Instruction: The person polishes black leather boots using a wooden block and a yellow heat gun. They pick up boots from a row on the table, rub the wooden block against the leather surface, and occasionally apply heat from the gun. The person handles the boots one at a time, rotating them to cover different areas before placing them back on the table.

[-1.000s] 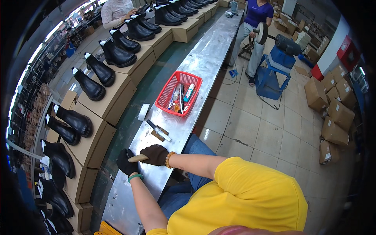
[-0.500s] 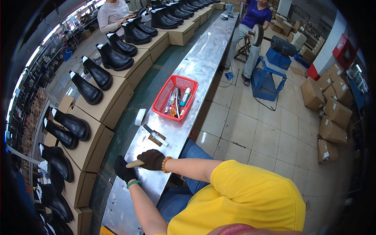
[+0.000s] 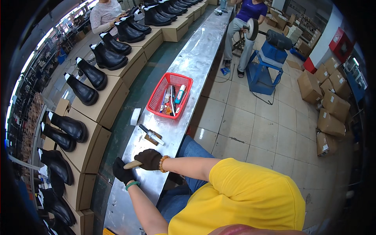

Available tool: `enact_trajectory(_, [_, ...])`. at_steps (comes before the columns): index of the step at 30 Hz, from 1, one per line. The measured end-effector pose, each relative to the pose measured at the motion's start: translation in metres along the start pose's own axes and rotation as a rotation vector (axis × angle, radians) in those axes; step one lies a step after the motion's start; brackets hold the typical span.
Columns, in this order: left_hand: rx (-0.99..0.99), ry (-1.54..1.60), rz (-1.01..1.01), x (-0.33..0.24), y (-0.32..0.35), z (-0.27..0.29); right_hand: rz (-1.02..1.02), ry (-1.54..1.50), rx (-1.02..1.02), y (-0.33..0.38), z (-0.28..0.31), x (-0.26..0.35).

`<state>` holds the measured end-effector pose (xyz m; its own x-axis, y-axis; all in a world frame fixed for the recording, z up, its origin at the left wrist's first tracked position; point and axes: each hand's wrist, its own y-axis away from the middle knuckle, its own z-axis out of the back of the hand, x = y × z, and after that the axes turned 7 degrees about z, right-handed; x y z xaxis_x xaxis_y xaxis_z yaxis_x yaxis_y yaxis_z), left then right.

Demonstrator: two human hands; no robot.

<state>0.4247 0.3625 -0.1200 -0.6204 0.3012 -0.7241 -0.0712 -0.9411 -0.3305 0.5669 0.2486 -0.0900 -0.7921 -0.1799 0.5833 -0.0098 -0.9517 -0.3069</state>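
Note:
My right hand (image 3: 150, 159), in a dark brown glove and with a beaded bracelet at the wrist, is closed around a pale wooden-handled tool (image 3: 132, 165). The tool points left toward my left hand (image 3: 123, 171), which wears a black glove and a green bangle. The fingers of that hand look curled in; whatever they hold is hidden. Both hands are low over the near part of a metal bench (image 3: 129, 196). Just beyond them, a black-and-white pen-like tool (image 3: 152, 135) lies across a small brown block (image 3: 150, 139).
A red basket (image 3: 155, 102) with tubes and small tools stands farther up the bench. Nearby lies a white strip (image 3: 135, 116). Black boots (image 3: 81, 89) line cardboard boxes (image 3: 111, 103) along the left. Co-workers are beyond, one by a blue-stand grinding machine (image 3: 266, 70).
My view has shifted a little, so the bench, basket and boots sit slightly left and higher. My hands keep nearly the same pose, the right one still on the wooden handle.

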Motion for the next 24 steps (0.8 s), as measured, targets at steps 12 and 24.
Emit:
enact_trajectory(12, [0.03, -0.14, -0.108, -0.008, 0.001, 0.009, -0.005, 0.012, 0.015, -0.001, -0.006, 0.003])
enact_trajectory(24, [-0.028, -0.151, -0.155, -0.015, 0.002, 0.018, 0.0, 0.01, 0.029, -0.001, -0.008, 0.007])
